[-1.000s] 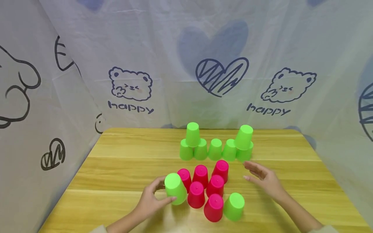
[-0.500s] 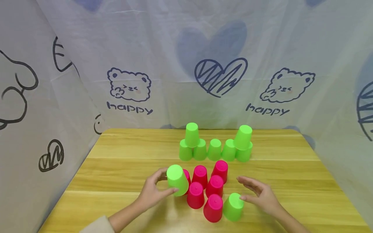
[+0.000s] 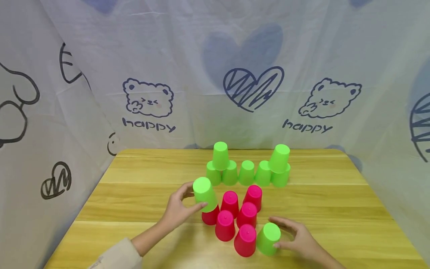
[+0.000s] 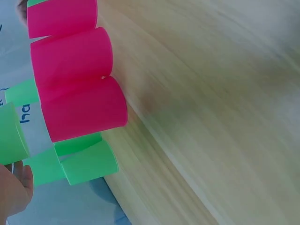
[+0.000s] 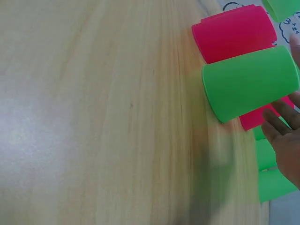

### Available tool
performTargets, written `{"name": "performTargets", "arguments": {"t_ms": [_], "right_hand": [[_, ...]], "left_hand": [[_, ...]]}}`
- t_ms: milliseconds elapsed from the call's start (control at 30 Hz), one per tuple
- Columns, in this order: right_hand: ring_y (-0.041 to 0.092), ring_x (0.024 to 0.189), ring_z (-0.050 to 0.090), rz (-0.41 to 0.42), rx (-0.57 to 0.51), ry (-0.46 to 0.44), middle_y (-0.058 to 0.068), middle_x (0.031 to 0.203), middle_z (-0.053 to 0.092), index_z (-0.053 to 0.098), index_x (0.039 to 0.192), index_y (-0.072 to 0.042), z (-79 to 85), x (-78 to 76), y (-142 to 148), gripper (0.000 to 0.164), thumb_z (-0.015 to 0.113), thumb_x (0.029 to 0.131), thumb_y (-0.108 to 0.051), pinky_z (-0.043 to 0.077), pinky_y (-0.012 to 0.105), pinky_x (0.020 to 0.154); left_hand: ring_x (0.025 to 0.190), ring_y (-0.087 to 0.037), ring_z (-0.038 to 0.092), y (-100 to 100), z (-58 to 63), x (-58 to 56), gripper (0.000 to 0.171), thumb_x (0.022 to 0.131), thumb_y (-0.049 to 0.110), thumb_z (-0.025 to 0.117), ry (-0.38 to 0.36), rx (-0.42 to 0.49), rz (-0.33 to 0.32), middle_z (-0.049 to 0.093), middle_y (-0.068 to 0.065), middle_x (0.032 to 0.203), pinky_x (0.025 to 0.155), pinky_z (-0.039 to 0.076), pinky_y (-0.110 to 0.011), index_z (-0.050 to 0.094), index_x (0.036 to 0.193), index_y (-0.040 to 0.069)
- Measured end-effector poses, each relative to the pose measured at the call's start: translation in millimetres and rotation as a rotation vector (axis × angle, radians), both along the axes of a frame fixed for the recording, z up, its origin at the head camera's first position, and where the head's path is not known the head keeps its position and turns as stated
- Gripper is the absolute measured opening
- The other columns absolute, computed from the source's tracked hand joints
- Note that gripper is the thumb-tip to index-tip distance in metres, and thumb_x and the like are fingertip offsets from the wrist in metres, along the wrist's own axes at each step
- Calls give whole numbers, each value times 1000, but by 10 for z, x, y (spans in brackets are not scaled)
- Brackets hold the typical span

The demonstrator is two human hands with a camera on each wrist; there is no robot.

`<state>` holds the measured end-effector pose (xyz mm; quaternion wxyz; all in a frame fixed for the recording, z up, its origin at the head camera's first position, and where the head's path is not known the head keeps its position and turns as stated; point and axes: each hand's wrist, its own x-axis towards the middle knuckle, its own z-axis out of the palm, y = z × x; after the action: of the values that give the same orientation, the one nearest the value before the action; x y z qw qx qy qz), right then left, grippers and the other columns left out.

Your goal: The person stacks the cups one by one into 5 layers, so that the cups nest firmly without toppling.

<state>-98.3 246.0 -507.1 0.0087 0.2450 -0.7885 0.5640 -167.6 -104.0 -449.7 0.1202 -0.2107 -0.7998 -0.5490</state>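
My left hand (image 3: 179,209) grips an upside-down green cup (image 3: 205,194) between thumb and fingers, raised over the leftmost red cup (image 3: 210,217). Several red cups (image 3: 248,216) stand upside down on the table in a close wedge, its tip towards me. Right beside the nearest red cup (image 3: 245,241) stands another green cup (image 3: 268,239), also upside down. Around that one my right hand (image 3: 299,241) is spread, the thumb at its near side and the fingers reaching behind it. In the right wrist view those fingers lie extended next to the green cup (image 5: 251,84).
Behind the red cups, a row of several upside-down green cups (image 3: 246,173) stands on the wooden table (image 3: 134,186). Two more green cups sit on top of it, one at the left (image 3: 220,155) and one at the right (image 3: 279,158). A printed cloth (image 3: 195,74) hangs beyond the table.
My left hand has lifted the green cup and carried it away from me, a little to the right. My right hand has come down and nearer to the other green cup.
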Motion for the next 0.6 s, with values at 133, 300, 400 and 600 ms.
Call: {"name": "performTargets", "arguments": {"t_ms": [133,300,400,600], "right_hand": [[-13,112,47,-17,59,-46,-1,127,60,50,126,8,-64,-1,9,64,78,71,-10,39,9,94],[-13,112,47,-3,34,-39,-6,126,60,49,125,11,-140,-9,4,64,78,71,-8,37,6,94],[-13,112,47,2,29,-49,-11,125,58,49,126,10,-151,-13,-7,63,77,72,-7,37,6,93],[-11,109,50,2,25,-23,-15,120,60,52,121,12,-177,-20,-28,57,76,73,-5,40,8,91]], "left_hand": [[95,-24,63,71,-19,-58,53,69,8,80,-29,35,22,65,-10,112,85,54,-39,58,117,3],[97,-27,62,174,-26,-118,52,69,7,80,-65,84,34,65,-11,111,86,53,-41,59,116,3],[98,-27,62,230,-19,-160,52,69,8,80,-71,90,39,65,-10,112,87,53,-42,58,117,3],[98,-27,62,328,-30,-249,50,70,9,80,-59,130,47,65,-11,111,87,52,-43,59,116,3]]}}
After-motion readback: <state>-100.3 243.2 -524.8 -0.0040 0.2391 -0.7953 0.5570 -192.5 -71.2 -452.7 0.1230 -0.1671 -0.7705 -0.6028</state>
